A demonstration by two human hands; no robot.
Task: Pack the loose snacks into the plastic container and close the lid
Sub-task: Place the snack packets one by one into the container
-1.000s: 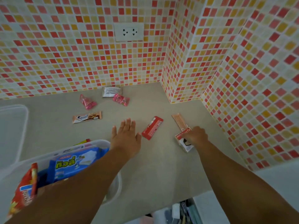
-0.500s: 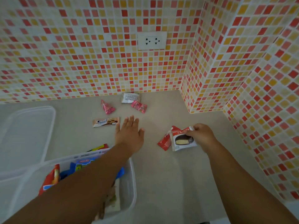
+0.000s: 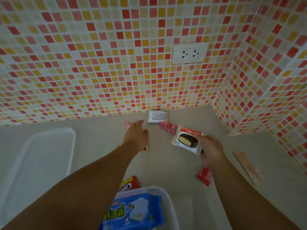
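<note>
The clear plastic container [image 3: 171,205] sits at the bottom centre with a blue biscuit pack [image 3: 136,213] inside. My right hand [image 3: 211,151] pinches a white and red choco pie packet [image 3: 186,140] and holds it above the counter. My left hand [image 3: 137,136] stretches toward the back wall with its fingers straight, the fingertips beside a small pink candy [image 3: 127,125]. A tan corner of another snack [image 3: 146,147] peeks out under that hand. Loose on the counter lie a white sachet [image 3: 157,116], a second pink candy [image 3: 167,127], a red packet [image 3: 205,177] and a peach stick pack [image 3: 247,166].
The container's clear lid [image 3: 41,155] lies flat at the left. A red wrapper [image 3: 130,183] rests against the container's far rim. Mosaic tile walls close in the back and the right, with a white socket [image 3: 189,53] on the back wall.
My right hand has picked the choco pie packet up from the counter and carried it left. My left hand has reached further back to the pink candy. The view has shifted right.
</note>
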